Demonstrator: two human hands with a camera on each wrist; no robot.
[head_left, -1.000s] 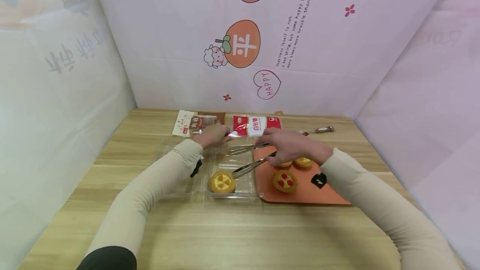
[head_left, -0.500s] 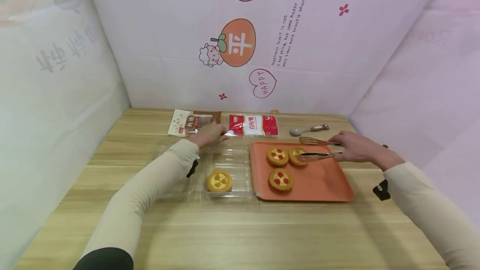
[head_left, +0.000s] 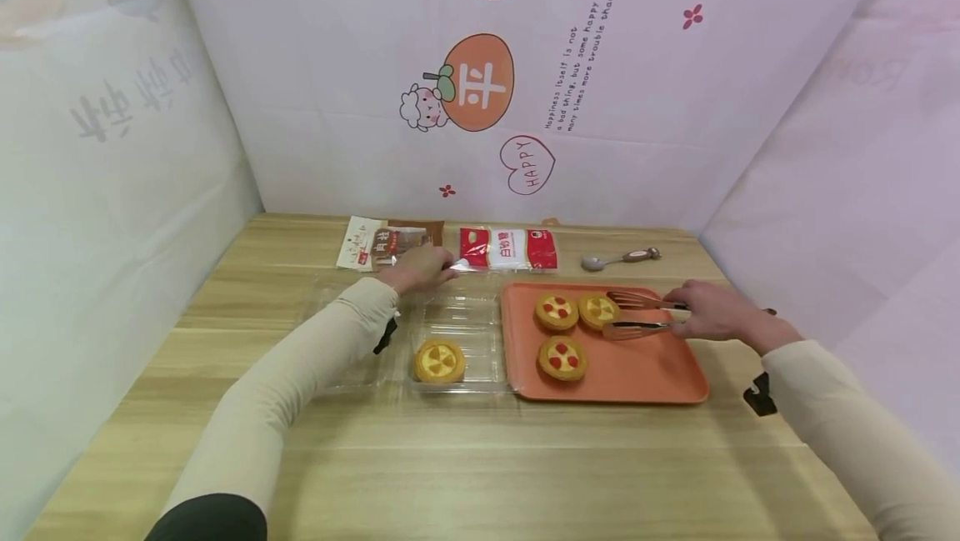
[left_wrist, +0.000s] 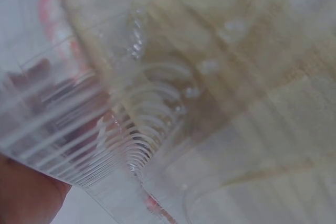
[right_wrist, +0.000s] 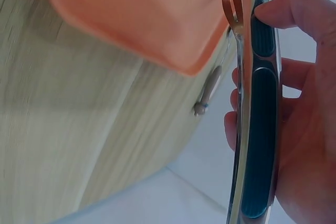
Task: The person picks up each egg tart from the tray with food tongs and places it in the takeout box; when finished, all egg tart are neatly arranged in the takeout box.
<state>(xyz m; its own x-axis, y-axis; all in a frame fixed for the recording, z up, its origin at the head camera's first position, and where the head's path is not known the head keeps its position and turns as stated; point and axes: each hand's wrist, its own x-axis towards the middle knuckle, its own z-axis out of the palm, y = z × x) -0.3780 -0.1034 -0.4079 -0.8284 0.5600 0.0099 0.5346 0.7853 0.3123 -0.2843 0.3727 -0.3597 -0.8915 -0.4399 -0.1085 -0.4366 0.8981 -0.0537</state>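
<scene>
— How will the wedge-topped tart (head_left: 597, 308) handle, do you think?

— From my feed, I'd judge it light but fragile: squeezed hard, the crust would probably crack or dent, and smooth metal may slip on it. I'd take it low, across both sides of the crust, and keep off the soft-looking filling.

— Where is it?

— Right of centre in the head view, in the upper part of the orange tray (head_left: 637, 374), just beside a red-dotted tart (head_left: 557, 313). My right grip (head_left: 711, 312) is farther right, apart from it; only the tongs (right_wrist: 261, 137) reach over, their ends near its right edge. I can't tell whether metal touches crust.

— And your grips?

— The right one is curled round the tongs, thumb on the handle, the two blades spread apart and clamping nothing. My left grip (head_left: 417, 269), left of centre, pinches the far edge of the clear container (head_left: 472, 328), where a boxed tart (head_left: 439, 361) sits lower in the frame.
</scene>
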